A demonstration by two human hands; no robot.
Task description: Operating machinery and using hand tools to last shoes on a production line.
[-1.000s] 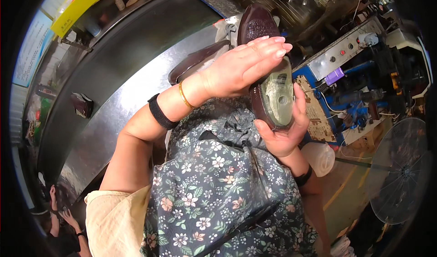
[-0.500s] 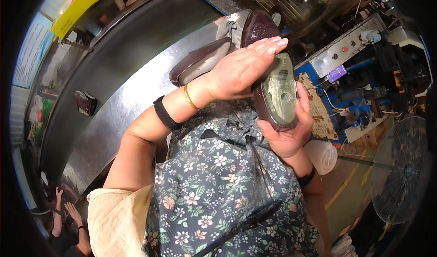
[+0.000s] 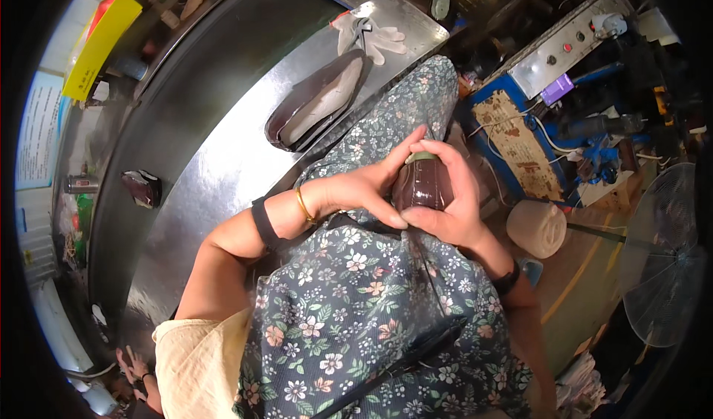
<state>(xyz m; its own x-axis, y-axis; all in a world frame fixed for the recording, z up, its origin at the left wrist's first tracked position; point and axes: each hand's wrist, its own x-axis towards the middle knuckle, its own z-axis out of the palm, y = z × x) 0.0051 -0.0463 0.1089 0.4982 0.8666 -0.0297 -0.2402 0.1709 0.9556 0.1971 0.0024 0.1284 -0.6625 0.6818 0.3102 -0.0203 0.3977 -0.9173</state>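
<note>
A glossy dark maroon shoe [image 3: 422,187] is held in front of my lap, its end toward me and a strip of green sole at its top. My right hand [image 3: 459,203] wraps its right side, the thumb low and the fingers curled over the top. On the opposite side my left hand [image 3: 364,191] clasps it between thumb and fingers, both hands nearly meeting around it. Most of the sole is hidden from this angle. Another maroon shoe [image 3: 318,105] with a pale lining lies on the metal table edge [image 3: 223,155], beyond my left hand.
Pale work gloves [image 3: 375,40] lie near the table's far end. A small dark shoe [image 3: 141,189] sits on the black belt [image 3: 215,55] at left. To the right are a blue machine [image 3: 512,144], a white tub [image 3: 536,228] and a fan [image 3: 665,255]. Another person's hand [image 3: 132,363] shows lower left.
The shoe has come down toward my lap and tipped so its end faces me instead of the sole. My left hand has moved from across the sole to the shoe's side.
</note>
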